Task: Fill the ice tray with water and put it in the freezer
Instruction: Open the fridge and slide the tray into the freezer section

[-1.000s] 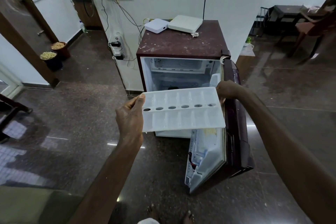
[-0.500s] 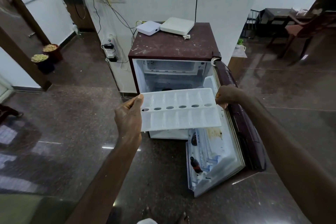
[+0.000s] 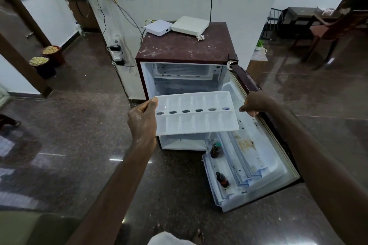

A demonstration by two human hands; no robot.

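With the left hand (image 3: 142, 119), gripping the left end of the white ice tray (image 3: 196, 113) — thumb lying on the rim, fingers curling underneath. Holding the tray roughly level in front of the open mini fridge (image 3: 185, 51), lower than its freezer compartment (image 3: 181, 70). Keeping the right hand (image 3: 254, 104) at the open door's (image 3: 258, 155) top edge, fingers curling — grasping it or not, impossible to tell.

Two flat white boxes, one small (image 3: 158, 27) and one larger (image 3: 190, 25), sit side by side at far centre, with a crumpled scrap (image 3: 201, 37) just beside them. A wall power strip (image 3: 117, 51) hangs to their left. Two filled dark pots (image 3: 52, 50) stand far left. A wooden chair (image 3: 326, 32) and a small green plant (image 3: 259, 44) are far right.
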